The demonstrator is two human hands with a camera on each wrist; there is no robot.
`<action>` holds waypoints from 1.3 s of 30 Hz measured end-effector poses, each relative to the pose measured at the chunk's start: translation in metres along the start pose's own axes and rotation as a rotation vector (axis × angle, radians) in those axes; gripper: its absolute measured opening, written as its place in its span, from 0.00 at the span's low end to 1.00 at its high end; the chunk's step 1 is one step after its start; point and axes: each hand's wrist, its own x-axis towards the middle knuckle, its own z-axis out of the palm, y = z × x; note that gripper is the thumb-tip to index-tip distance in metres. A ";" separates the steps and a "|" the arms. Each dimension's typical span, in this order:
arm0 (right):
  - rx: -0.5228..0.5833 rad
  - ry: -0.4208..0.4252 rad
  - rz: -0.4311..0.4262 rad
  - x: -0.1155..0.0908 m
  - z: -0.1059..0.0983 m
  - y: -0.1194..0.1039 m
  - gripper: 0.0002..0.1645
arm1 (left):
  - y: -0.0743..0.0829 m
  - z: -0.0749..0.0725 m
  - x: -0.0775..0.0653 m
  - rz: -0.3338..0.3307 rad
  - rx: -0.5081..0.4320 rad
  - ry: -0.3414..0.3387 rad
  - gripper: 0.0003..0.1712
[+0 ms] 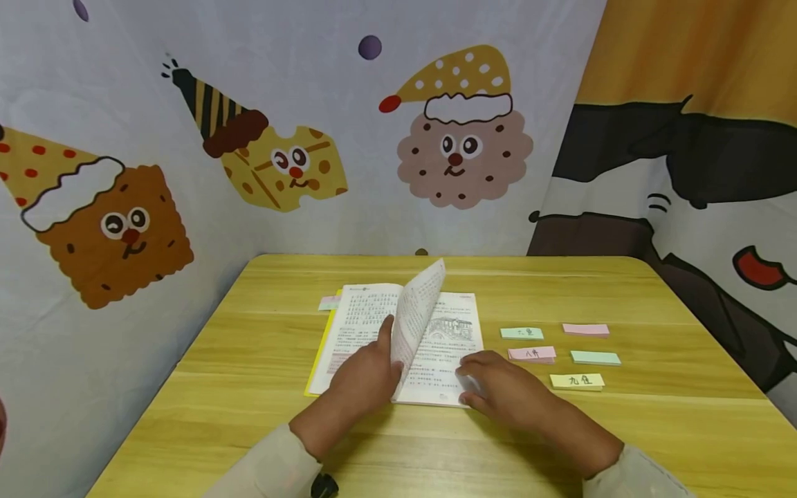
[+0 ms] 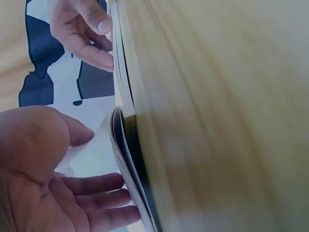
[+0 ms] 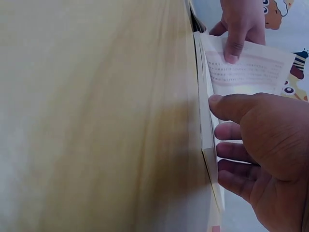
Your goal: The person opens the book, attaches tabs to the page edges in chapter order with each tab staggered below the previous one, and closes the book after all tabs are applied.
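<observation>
An open book (image 1: 445, 360) with printed text and a line drawing lies on the table, one page (image 1: 418, 315) standing up and bent from its middle. My left hand (image 1: 367, 370) has that page between thumb and index finger. Its other fingers (image 2: 104, 198) lie fairly straight against the left-hand pages. At the lower right edge of the book, my right hand (image 1: 507, 391) rests with thumb and fingertips touching the paper. A gap shows between its thumb (image 3: 234, 106) and relaxed fingers in the right wrist view.
Right of the book lie small paper slips: green (image 1: 521, 333), pink (image 1: 585, 330), another pink (image 1: 531, 354), another green (image 1: 595, 357) and yellow (image 1: 577, 381). Some bear handwriting. A pink and green slip (image 1: 328, 303) shows at the book's left edge. Cartoon-printed cloth (image 1: 349, 235) hangs behind the table.
</observation>
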 end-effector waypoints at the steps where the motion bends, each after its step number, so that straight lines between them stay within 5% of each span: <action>1: 0.000 -0.003 0.001 0.000 0.000 0.000 0.23 | -0.001 0.000 0.000 0.006 -0.002 0.016 0.48; 11: -0.003 -0.016 0.010 0.002 0.001 0.001 0.24 | -0.002 -0.001 -0.002 -0.019 -0.030 0.121 0.59; 17: -0.003 -0.010 0.012 0.001 0.001 0.001 0.24 | -0.001 -0.001 -0.002 -0.064 0.049 0.154 0.62; 26: -0.011 -0.001 0.007 0.001 0.003 0.001 0.24 | -0.003 -0.001 0.000 -0.031 0.252 0.245 0.52; 32: -0.019 -0.007 0.013 0.002 0.003 0.001 0.25 | 0.000 -0.002 0.001 0.071 0.273 0.153 0.38; 36: -0.025 -0.004 0.014 0.001 0.002 0.001 0.25 | 0.002 -0.003 0.000 0.174 0.214 0.024 0.31; 39: -0.028 0.002 0.010 0.001 0.002 0.001 0.25 | 0.003 -0.002 -0.002 0.192 0.162 -0.078 0.26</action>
